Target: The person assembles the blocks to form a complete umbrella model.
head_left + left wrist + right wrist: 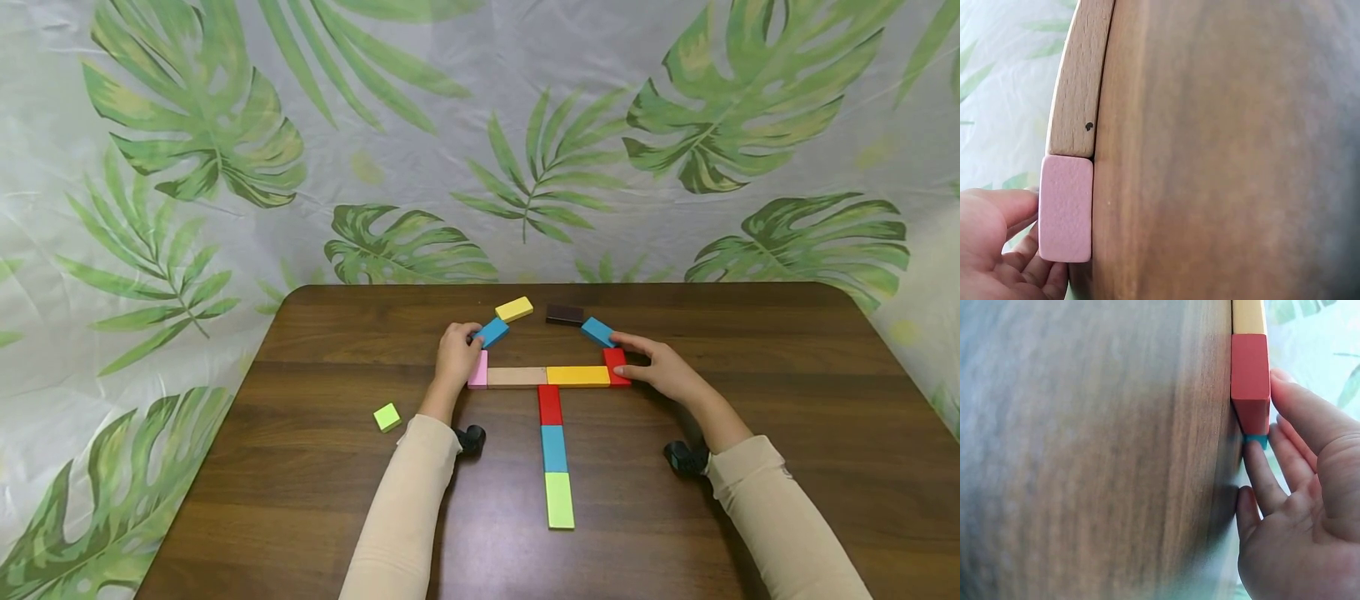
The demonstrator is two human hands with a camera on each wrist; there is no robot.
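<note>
- The pink block (477, 372) is resting against the left hand (454, 360), whose fingers are bending loosely, unclenched.
- The outer red block (613, 360) is resting beside the thumb of the right hand (667, 371), its fingers reaching out relaxed.
- A beige block (516, 377) is lying between both hands' fingers.

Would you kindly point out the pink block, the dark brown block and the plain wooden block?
Pink block (1066, 209): left wrist view, middle of its facing side.
Dark brown block (565, 313): head view, middle of its top.
Plain wooden block (516, 377): head view, middle of its top.
</note>
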